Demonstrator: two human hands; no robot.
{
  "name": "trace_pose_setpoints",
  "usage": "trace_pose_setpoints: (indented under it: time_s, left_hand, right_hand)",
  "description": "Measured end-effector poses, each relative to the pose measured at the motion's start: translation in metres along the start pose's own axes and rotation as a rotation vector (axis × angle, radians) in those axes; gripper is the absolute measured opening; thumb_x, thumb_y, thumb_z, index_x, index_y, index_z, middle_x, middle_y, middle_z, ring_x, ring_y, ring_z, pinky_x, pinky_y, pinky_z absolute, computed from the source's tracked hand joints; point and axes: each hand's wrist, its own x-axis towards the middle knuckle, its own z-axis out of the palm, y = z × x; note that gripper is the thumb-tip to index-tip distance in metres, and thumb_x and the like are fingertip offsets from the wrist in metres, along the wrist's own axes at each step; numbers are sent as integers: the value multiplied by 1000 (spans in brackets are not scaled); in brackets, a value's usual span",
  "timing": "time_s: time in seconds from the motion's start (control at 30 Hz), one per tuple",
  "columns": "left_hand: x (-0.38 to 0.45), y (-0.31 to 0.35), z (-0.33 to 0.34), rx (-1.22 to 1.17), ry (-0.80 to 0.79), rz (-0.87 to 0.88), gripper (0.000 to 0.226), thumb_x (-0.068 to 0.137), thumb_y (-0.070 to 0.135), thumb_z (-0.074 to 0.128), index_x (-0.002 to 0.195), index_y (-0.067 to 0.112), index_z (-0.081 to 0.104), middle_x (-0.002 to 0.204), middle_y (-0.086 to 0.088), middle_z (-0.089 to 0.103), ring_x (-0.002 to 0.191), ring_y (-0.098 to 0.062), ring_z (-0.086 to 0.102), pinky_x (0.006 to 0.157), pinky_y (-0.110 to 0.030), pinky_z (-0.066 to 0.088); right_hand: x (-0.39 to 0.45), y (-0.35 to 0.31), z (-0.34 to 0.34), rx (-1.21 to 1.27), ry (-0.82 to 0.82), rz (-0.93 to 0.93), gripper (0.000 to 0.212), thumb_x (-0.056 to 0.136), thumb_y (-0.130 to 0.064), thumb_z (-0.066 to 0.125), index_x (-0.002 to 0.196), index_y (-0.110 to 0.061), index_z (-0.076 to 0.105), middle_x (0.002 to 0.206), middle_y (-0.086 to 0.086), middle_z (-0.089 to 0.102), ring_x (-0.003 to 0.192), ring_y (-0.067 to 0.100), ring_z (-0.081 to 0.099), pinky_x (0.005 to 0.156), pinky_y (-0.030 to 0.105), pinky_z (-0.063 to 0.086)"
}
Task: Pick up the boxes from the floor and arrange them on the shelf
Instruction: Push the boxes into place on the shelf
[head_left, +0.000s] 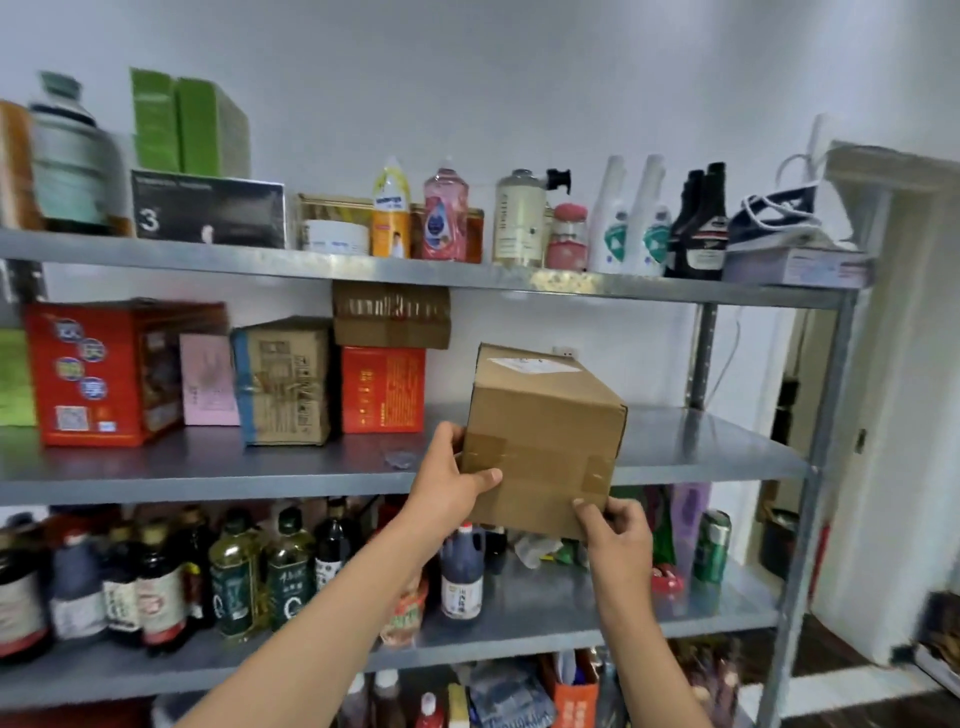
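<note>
A plain brown cardboard box (545, 431), taped on its near face, is tilted at the front edge of the middle shelf (717, 441). My left hand (449, 478) grips its lower left corner, thumb on the near face. My right hand (615, 525) holds its lower right corner from below. The box's far end is over the shelf board and its near end hangs out in front of the edge. Further left on the same shelf stand a red box (382, 389) with a brown carton (390, 314) on top, a worn carton (285, 384), a pink box (208, 382) and a large red box (104, 374).
The top shelf (415, 273) carries bottles, green boxes and a black box. The shelf below the middle one holds several oil and sauce bottles (234, 577) and a green can (711, 545). A metal upright (826, 415) stands at the right, with a white door frame (904, 364) beyond it.
</note>
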Motion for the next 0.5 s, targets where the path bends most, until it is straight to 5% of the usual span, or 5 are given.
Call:
trace_pose_setpoints:
  time_s: [0.23,0.5]
  left_hand:
    - [44,-31,-13,31,77,-50,36,84,5,70,109,17,47,107,6,63,95,-4,59,71,-21,47]
    - [111,-72,-19,25,137,-80,36,85,8,69,110,21,47,109,11,62,99,-2,58,78,-23,48]
  right_hand:
    - [41,22,41,28,-130,43,25,82,-12,76,97,-4,57,89,3,67,79,11,63,62,14,50]
    - [105,64,85,-49,-209,82,26,82,-17,76,94,-6,57,91,4,69,83,14,64,69,24,48]
